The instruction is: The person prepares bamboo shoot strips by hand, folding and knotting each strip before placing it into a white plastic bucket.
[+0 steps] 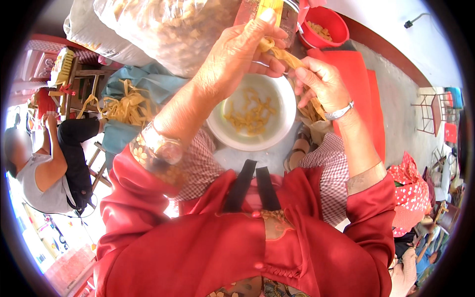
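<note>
My left hand (240,57) and my right hand (321,81) are raised over the far side of a white basin. Between them runs a soft yellowish strip (292,60), which looks like tofu skin. One end is looped and twisted at my left fingers, and my right thumb and fingers pinch it farther along. More strips (312,110) hang below my right hand beside the basin; whether they join the held one I cannot tell. In the white basin (285,132) lie several small knotted yellow pieces (250,121).
Far left of the basin stand a big clear plastic bag (163,32) of tan pieces and a white sack (91,29). Loose strips (129,106) lie on teal cloth (148,79). A red bowl (341,24) holds yellow pieces. Another person (47,173) sits at left.
</note>
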`<state>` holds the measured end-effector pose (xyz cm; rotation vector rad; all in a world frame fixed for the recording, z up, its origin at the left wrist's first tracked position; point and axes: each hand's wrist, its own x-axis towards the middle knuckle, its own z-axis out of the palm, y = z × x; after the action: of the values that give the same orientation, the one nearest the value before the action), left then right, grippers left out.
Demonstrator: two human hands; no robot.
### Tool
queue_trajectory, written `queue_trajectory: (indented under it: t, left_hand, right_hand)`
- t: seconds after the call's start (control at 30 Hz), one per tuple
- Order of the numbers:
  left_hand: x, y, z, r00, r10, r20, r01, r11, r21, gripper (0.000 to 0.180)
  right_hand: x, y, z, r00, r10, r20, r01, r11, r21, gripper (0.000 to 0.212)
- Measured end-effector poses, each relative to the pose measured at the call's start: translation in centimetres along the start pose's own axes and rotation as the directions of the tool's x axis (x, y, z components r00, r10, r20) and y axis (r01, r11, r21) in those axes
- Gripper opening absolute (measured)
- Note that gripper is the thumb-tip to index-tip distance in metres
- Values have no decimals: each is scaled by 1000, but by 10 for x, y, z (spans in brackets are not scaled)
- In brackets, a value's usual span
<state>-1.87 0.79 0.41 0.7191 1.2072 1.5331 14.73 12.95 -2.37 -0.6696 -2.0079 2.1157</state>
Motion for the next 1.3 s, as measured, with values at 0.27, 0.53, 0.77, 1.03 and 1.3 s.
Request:
queue_trajectory:
  t: [0.27,0.53,0.77,1.03,1.3]
  left_hand:
    - [0,6,0,995,-71,-70,88,952,293,45]
    - [4,7,-11,994,-48,-101,65,982,177,21]
    - [2,35,-29,994,23,-110,-37,991,-129,13]
    - [66,44,-27,962,229,-148,-186,948,260,14]
    - [112,5,-43,860,439,-260,-106,653,750,23]
  right_hand:
    - [9,0,1,1000,-27,16,27,999,-27,23]
    - [10,-12,8,997,-73,-1,69,951,-303,29]
    - [1,-32,0,959,-273,-77,226,901,-370,33]
    - [50,-39,-31,864,-371,-341,181,860,-477,38]
    - [88,-16,-37,861,-332,-385,35,794,-607,33]
